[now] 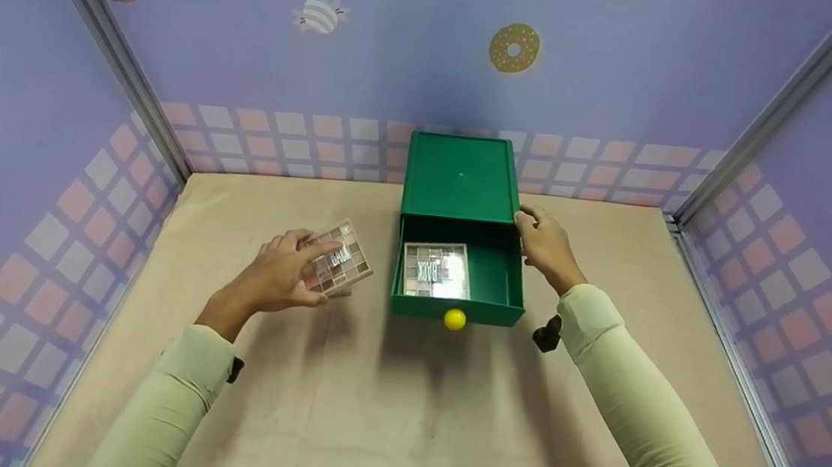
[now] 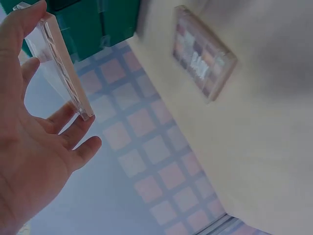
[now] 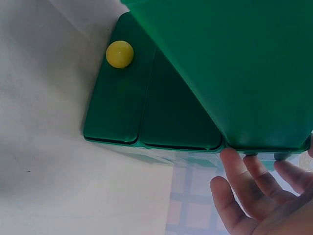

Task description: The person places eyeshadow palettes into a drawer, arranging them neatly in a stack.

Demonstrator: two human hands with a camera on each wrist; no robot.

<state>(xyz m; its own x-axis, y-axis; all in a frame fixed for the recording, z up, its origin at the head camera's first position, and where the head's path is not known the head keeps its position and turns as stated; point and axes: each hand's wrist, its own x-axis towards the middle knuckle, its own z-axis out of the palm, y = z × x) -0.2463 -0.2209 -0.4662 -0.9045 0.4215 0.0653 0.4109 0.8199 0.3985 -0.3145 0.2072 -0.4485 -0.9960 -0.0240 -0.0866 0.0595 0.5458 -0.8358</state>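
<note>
My left hand (image 1: 273,270) grips a clear-lidded makeup palette (image 1: 338,260) by its edges, fingers and thumb on opposite sides, left of the green drawer box (image 1: 461,177). Another palette (image 2: 203,54) lies on the table below that hand, almost hidden in the head view. A third palette (image 1: 434,269) lies flat in the left part of the pulled-out top drawer (image 1: 495,278). My right hand (image 1: 547,245) touches the box's right side. In the right wrist view its fingertips (image 3: 230,156) rest against the box's side with the fingers fairly straight.
A yellow knob (image 1: 454,320) shows at the drawer's front edge. Below the top drawer, the right wrist view shows lower drawers, one with a yellow knob (image 3: 120,54). The cloth-covered table (image 1: 370,417) is bounded by patterned walls (image 1: 417,53) behind and at both sides.
</note>
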